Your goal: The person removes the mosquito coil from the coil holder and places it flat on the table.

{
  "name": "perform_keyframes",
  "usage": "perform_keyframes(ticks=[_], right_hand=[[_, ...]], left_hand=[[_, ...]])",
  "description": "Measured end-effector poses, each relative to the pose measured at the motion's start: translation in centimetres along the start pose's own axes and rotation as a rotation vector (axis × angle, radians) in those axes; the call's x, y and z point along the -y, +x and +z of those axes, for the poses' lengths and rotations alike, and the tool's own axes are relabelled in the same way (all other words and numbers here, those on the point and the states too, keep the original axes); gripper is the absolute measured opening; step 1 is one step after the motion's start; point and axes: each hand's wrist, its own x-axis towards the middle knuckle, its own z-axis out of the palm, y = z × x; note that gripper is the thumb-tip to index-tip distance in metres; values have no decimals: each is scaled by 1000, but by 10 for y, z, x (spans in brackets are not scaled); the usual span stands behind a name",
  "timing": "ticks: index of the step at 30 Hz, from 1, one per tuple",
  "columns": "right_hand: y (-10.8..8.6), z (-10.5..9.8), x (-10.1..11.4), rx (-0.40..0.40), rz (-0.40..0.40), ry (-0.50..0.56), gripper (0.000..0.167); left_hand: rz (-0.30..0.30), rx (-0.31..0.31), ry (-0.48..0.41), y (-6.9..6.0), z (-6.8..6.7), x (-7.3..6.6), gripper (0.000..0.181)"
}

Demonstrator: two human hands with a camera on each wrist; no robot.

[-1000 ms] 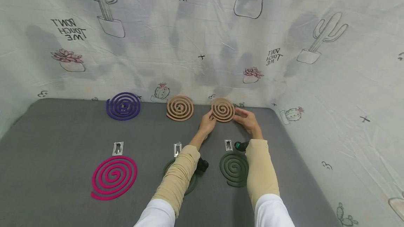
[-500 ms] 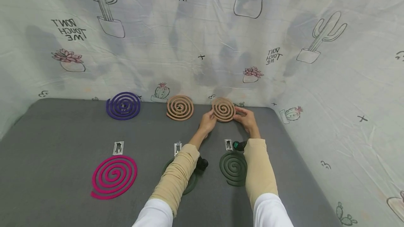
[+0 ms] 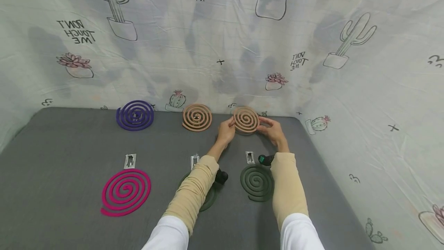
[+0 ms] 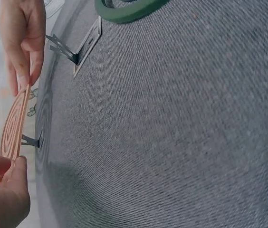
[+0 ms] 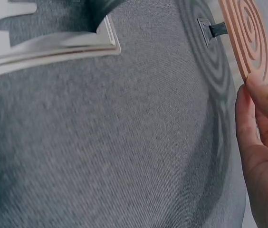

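Observation:
Between my two hands a tan mosquito coil point(image 3: 246, 120) is held level near the far right edge of the grey surface. My left hand point(image 3: 226, 131) pinches its left rim between thumb and fingers, and my right hand point(image 3: 274, 132) pinches the right rim. Beneath the coil, a small metal stand point(image 4: 29, 140) rises from the surface in the left wrist view. Its upright prong point(image 5: 217, 30) reaches to the coil's underside in the right wrist view; whether they touch I cannot tell. In the head view the coil hides this stand.
Another tan coil point(image 3: 197, 117) and a purple coil point(image 3: 135, 115) rest on stands along the back. Nearer lie a pink coil point(image 3: 126, 192), a green coil point(image 3: 256, 183) and a second green one point(image 3: 209, 200) partly under my left arm. Bare metal stands point(image 3: 130, 161) stand between the rows.
The coil has shifted slightly to the right between my hands. My left hand's fingers have shifted a little at its rim. The other coils stay put while the head view shifts slightly.

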Motion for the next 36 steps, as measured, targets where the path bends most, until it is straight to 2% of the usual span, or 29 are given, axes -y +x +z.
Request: perform_keyframes(ticks=[5, 9, 13, 17, 23, 31, 36], right_hand=[[-4, -4, 1, 43, 2, 19, 55], [-5, -5, 0, 68, 14, 66, 57], [-6, -7, -1, 77, 29, 100, 60], [-8, -9, -4, 93, 17, 89, 62], [-9, -12, -8, 112, 7, 86, 60], [-13, -12, -10, 122, 2, 117, 57], [-17, -12, -12, 131, -4, 82, 54]], left_hand=[[3, -44, 47, 0, 0, 1, 42], [-12, -76, 56, 1, 1, 2, 36], [-1, -80, 42, 1, 0, 2, 29], [20, -101, 35, 1, 0, 3, 23], [38, -151, 105, 3, 0, 5, 20], [43, -118, 144, 1, -2, 8, 43], [32, -87, 93, -2, -6, 10, 44]])
